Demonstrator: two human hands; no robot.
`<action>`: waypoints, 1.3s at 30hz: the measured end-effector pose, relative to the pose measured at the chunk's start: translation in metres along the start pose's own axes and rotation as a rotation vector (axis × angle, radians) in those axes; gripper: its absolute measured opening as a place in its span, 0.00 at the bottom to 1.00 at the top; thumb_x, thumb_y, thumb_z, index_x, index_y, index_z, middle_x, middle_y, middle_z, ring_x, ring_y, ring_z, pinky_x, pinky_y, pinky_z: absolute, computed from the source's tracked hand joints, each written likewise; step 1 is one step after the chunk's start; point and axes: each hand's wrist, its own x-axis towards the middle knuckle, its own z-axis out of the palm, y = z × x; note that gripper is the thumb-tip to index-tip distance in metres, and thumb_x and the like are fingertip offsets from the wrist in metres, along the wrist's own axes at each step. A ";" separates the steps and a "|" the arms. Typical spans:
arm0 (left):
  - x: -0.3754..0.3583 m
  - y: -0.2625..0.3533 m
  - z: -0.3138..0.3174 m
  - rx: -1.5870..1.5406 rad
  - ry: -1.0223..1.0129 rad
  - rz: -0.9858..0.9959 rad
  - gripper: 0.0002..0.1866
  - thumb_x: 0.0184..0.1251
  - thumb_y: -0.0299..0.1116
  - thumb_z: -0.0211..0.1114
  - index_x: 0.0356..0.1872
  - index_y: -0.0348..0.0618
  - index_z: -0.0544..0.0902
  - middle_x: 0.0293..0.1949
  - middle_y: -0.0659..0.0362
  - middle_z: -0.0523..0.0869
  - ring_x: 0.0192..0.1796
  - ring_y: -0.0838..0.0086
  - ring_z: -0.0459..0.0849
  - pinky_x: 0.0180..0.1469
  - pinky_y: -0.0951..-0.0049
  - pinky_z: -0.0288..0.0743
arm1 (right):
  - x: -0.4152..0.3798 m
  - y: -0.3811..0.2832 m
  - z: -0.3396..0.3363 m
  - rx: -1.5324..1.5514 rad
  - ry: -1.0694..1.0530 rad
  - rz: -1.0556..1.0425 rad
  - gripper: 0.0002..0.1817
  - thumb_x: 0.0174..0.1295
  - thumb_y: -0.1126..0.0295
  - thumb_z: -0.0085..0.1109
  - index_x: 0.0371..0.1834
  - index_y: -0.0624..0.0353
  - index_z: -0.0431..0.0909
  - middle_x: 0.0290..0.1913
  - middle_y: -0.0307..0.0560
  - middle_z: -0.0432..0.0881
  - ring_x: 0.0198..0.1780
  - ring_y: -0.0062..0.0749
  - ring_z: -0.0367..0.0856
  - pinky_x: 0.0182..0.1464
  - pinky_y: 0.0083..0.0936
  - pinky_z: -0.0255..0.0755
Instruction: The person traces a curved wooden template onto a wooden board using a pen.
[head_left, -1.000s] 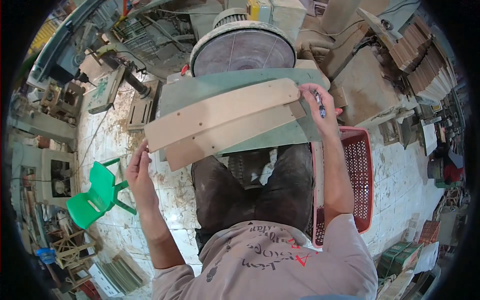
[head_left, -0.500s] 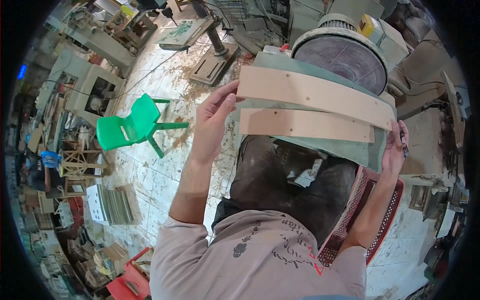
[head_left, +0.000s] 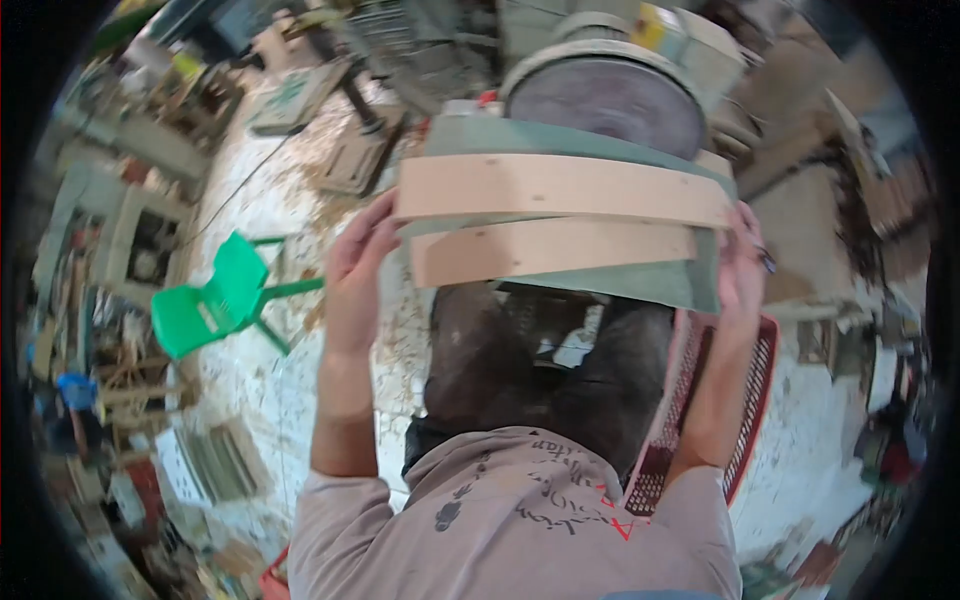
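Note:
A long, slightly curved wooden board [head_left: 565, 188] with small dark holes spans the space between my hands. My left hand [head_left: 362, 245] is closed on its left end. At the other end, my right hand [head_left: 742, 262] grips the board, and a dark pen-like object [head_left: 767, 261] pokes out from its fingers. Below lies a second, shorter wooden board [head_left: 560, 250], partly covered by the upper one. Both are over a grey-green sheet [head_left: 650, 284] above my lap. Motion blur softens the details.
Just beyond the sheet stands a machine with a large round disc [head_left: 605, 100]. A green plastic chair [head_left: 215, 295] is on the littered floor to the left. A red perforated plastic crate [head_left: 755, 400] sits beside my right arm. Further left is a stand with a heavy base [head_left: 355, 165].
The view has swung, so everything appears shifted left. The upper board has turned to lie more level, and the lower board now tilts up toward the right. Both hands keep their hold.

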 end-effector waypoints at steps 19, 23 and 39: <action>-0.018 -0.034 -0.025 0.093 0.092 -0.168 0.17 0.74 0.32 0.59 0.60 0.36 0.79 0.55 0.58 0.83 0.51 0.80 0.80 0.50 0.79 0.72 | -0.021 0.008 0.028 -0.588 -0.150 -0.147 0.09 0.67 0.75 0.60 0.47 0.66 0.76 0.41 0.38 0.81 0.42 0.16 0.76 0.47 0.17 0.70; -0.008 -0.016 -0.015 0.051 0.110 -0.101 0.17 0.74 0.31 0.58 0.59 0.37 0.80 0.54 0.59 0.85 0.51 0.80 0.81 0.50 0.79 0.72 | -0.016 -0.014 0.037 -0.437 -0.104 -0.088 0.13 0.64 0.71 0.64 0.49 0.63 0.76 0.44 0.40 0.83 0.44 0.19 0.77 0.47 0.20 0.72; -0.047 -0.037 -0.015 0.255 0.075 -0.136 0.16 0.72 0.32 0.59 0.55 0.36 0.82 0.48 0.61 0.86 0.48 0.80 0.80 0.51 0.78 0.71 | -0.031 0.012 0.014 -0.797 -0.180 -0.162 0.10 0.68 0.72 0.59 0.49 0.64 0.76 0.45 0.41 0.81 0.49 0.22 0.77 0.56 0.20 0.68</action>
